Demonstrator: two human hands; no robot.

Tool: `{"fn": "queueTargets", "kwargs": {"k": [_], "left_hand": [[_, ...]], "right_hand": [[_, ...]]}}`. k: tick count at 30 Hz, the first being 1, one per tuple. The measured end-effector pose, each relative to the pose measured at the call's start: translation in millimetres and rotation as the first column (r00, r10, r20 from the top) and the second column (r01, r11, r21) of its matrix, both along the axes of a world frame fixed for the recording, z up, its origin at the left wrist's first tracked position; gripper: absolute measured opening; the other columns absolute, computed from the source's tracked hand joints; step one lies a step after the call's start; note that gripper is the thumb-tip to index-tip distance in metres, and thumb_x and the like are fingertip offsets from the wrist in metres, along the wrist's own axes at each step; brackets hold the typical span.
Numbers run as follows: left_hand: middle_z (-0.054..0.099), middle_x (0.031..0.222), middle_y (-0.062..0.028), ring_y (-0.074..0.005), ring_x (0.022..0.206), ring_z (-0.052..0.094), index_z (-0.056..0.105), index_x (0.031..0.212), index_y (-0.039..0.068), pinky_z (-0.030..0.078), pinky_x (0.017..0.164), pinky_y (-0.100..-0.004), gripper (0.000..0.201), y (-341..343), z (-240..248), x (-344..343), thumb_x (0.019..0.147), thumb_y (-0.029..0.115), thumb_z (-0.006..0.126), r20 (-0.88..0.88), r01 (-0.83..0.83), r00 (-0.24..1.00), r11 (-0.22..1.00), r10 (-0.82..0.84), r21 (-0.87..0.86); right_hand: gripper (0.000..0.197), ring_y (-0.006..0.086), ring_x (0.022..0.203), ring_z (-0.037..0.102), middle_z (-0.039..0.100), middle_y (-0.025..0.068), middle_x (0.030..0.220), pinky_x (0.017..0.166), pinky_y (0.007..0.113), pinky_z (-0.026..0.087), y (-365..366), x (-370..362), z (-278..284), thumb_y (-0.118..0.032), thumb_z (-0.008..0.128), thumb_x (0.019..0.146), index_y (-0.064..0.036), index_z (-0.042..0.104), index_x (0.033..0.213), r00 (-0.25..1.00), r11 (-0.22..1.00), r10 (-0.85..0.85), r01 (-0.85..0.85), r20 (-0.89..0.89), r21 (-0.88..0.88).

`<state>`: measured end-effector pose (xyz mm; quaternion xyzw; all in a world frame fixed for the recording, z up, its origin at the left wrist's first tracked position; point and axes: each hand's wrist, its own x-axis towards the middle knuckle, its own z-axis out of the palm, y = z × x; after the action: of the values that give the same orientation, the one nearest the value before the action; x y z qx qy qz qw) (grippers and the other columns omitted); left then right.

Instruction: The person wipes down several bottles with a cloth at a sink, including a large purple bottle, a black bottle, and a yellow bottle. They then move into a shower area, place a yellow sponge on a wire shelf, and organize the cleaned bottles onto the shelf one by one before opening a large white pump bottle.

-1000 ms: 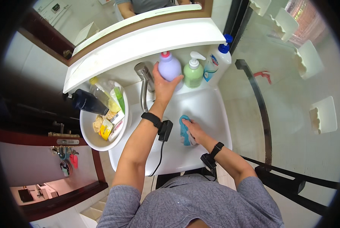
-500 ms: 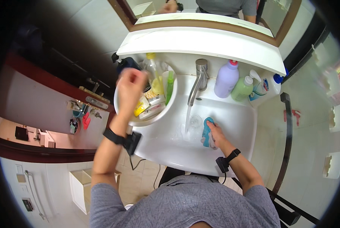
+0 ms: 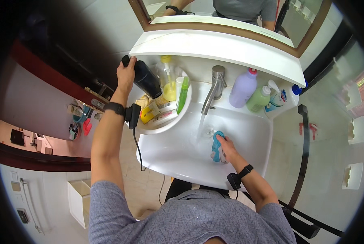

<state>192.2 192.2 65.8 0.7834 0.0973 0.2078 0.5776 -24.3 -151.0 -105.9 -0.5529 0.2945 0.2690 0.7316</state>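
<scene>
At the far left, my left hand (image 3: 126, 76) is closed about the top of a black pump bottle (image 3: 147, 80). The bottle leans among other things in a white basin (image 3: 152, 131). My right hand (image 3: 227, 149) grips a blue-and-grey cloth item (image 3: 217, 147) down in the white sink (image 3: 182, 162); its exact kind I cannot make out. Water runs from the metal faucet (image 3: 212, 91) into the sink, left of the cloth.
The basin also holds a clear bottle with a yellow top (image 3: 168, 81), a green tube (image 3: 183, 95) and small boxes. A purple bottle (image 3: 243, 89) and a green pump bottle (image 3: 258, 99) stand right of the faucet. Above runs a white shelf (image 3: 214, 44).
My left hand has moved up and left from over the basin and taken hold of the black pump bottle's top. My right hand with the cloth has shifted slightly left and down.
</scene>
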Motion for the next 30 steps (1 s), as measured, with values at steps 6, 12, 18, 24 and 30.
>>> {"fn": "queueTargets", "kwargs": {"k": [6,12,18,24,30], "left_hand": [[0.063,0.077,-0.0051,-0.0091,0.07,0.056,0.058,0.088,0.0,0.043,0.067,-0.0222,0.025,-9.2,4.0,-30.1,0.086,0.024,0.06,0.424,-0.121,0.893,0.989,0.148,-0.09],[0.063,0.076,-0.0035,-0.0091,0.073,0.053,0.061,0.081,0.001,0.041,0.073,-0.025,0.029,-7.6,38.9,-66.3,0.087,0.03,0.058,0.442,-0.229,0.874,0.973,0.203,0.005],[0.061,0.076,-0.0014,-0.0097,0.076,0.05,0.062,0.072,0.001,0.037,0.077,-0.025,0.036,-12.5,91.5,-124.6,0.09,0.032,0.053,0.434,-0.296,0.865,0.954,0.251,0.039],[0.054,0.085,-0.0063,-0.0182,0.087,0.053,0.051,0.088,0.005,0.041,0.086,-0.0315,0.03,-24.2,132.0,-207.8,0.092,0.034,0.049,0.468,0.099,0.884,0.982,-0.012,-0.161],[0.057,0.076,-0.0058,-0.0155,0.077,0.052,0.053,0.084,0.005,0.041,0.078,-0.0284,0.033,-66.4,78.8,-234.7,0.095,0.033,0.041,0.059,0.202,0.979,0.959,-0.194,-0.201]], "right_hand": [[0.052,0.0173,0.086,0.052,0.053,0.0102,0.102,0.071,0.032,0.048,-10.3,-2.1,-20.7,-0.037,0.062,0.08,0.0005,0.047,0.113,0.999,0.998,-0.044,0.045,0.021,-0.039],[0.048,0.0152,0.079,0.052,0.053,0.007,0.094,0.067,0.03,0.048,-3.4,7.0,-28.9,-0.036,0.062,0.08,0.0,0.049,0.109,0.996,0.997,0.011,-0.005,0.089,-0.072],[0.042,0.0149,0.075,0.053,0.054,0.0058,0.091,0.059,0.031,0.05,14.0,14.0,-18.9,-0.033,0.062,0.081,-0.0021,0.051,0.108,0.994,0.997,0.075,-0.074,0.082,-0.017],[0.039,0.0152,0.081,0.056,0.056,0.0064,0.096,0.062,0.032,0.05,19.7,22.1,-8.8,-0.027,0.062,0.082,-0.0015,0.052,0.109,0.991,0.991,0.132,-0.132,0.031,0.014],[0.032,0.0148,0.076,0.057,0.058,0.005,0.093,0.059,0.031,0.051,15.1,30.2,-22.0,-0.023,0.061,0.082,-0.0028,0.055,0.106,0.994,0.995,0.095,-0.095,0.058,0.002]]}}
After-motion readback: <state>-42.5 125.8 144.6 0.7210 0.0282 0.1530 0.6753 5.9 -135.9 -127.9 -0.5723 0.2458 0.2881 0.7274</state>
